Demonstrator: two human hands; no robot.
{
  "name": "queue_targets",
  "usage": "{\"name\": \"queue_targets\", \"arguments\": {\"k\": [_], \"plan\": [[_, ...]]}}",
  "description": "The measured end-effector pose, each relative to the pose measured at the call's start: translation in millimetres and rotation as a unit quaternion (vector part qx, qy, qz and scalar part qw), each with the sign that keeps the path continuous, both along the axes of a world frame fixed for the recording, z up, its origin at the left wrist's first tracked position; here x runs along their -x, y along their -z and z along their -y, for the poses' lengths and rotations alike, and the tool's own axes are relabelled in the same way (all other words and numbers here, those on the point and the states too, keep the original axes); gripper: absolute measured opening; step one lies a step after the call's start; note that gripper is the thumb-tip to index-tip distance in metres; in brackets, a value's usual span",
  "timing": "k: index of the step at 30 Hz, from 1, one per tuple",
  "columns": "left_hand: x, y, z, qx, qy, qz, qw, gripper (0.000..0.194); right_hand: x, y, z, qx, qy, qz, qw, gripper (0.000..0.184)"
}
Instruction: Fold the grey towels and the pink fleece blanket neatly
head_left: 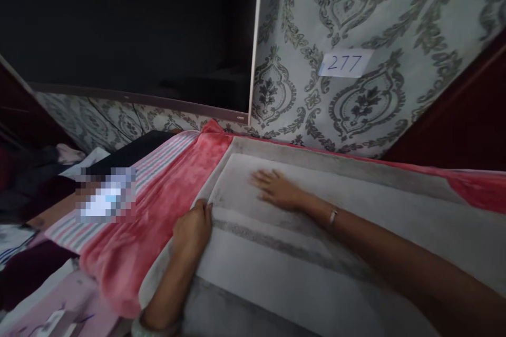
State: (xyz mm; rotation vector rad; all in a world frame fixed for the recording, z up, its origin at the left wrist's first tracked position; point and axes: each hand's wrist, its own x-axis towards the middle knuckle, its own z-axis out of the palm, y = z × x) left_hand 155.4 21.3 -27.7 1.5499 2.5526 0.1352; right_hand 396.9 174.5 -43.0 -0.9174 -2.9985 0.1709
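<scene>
A grey, striped cloth, like a blanket or sheet, is spread over a red plush blanket. My left hand is at the grey cloth's left edge, its fingers curled over the border and closed on it. Farther out, my right hand lies flat on the pale upper part of the cloth, fingers spread and slightly blurred by motion. Nothing is held in the right hand. Part of the left hand's fingertips are hidden by the hand itself.
A striped cloth lies left of the red blanket, with a blurred-out item on it. Behind stand a large dark television and a patterned wall with a paper label. Clothes and a pink item are at lower left.
</scene>
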Motion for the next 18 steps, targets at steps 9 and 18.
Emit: {"name": "queue_targets", "arguments": {"k": [9,18], "plan": [[-3.5,-9.1,3.0,-0.03,0.001,-0.038,0.999,0.046,-71.4,-35.7,31.9,-0.031,0.16,-0.021,0.986,0.063],[-92.0,-32.3,-8.3,-0.144,0.311,-0.098,0.934,0.054,-130.6,-18.7,110.1,0.075,0.062,-0.032,0.995,0.057]]}}
